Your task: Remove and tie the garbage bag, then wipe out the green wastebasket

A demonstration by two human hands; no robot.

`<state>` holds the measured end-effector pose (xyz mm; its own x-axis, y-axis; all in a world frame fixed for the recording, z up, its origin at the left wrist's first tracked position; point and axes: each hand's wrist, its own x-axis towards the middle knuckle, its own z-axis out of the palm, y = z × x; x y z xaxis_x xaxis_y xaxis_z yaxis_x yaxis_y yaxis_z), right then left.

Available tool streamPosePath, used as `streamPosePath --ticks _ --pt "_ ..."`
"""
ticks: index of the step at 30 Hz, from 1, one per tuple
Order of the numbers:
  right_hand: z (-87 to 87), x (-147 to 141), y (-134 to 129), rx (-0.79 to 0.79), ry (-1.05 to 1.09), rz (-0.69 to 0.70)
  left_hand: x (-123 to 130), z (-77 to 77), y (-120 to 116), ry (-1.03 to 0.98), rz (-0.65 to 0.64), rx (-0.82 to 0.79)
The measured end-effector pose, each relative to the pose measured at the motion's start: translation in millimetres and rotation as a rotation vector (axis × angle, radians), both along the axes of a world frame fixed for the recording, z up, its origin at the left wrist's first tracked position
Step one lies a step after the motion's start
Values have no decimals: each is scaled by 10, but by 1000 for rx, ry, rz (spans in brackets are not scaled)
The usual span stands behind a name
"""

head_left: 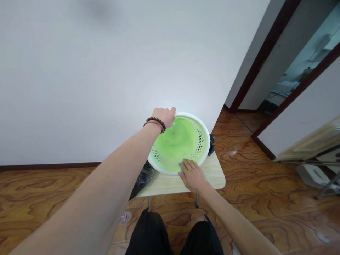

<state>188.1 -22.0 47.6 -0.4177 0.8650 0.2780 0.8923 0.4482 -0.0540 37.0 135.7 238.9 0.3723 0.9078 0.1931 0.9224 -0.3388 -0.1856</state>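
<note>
Before a white wall (132, 71), a pale wood-grained bench (212, 173) carries a white-rimmed green colander (177, 138). The left hand (164, 116) grips its far-left rim; the right hand (192, 173), at the near rim, holds a small grey piece (182, 166), material unclear.

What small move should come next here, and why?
Probably slide the right hand along the near edge of the basin: something grey sits at the fingers there, while the left hand holds the far edge, likely steadying it.

Soft, even light on the wall (159, 63), faint floor (233, 153) glare, upper-left smudge (98, 9) possibly lens blur.
</note>
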Motion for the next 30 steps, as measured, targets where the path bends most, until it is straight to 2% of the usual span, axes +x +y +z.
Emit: streamPosePath --ticks 3,9,16,24,27,30 --pt "13 2 -25 5 20 -10 23 -11 -27 -10 -6 21" --pt "-42 73 16 13 28 25 67 -64 -28 -34 -100 53" --pt "-98 133 48 23 -32 74 79 -82 6 4 -62 27" --pt "-220 -72 -60 61 14 -10 79 -71 4 4 -32 36" --pt "-181 24 -49 56 -26 -5 87 -82 18 -11 -20 13" --pt "-160 128 -18 75 -51 -121 112 -95 37 -42 -4 -14"
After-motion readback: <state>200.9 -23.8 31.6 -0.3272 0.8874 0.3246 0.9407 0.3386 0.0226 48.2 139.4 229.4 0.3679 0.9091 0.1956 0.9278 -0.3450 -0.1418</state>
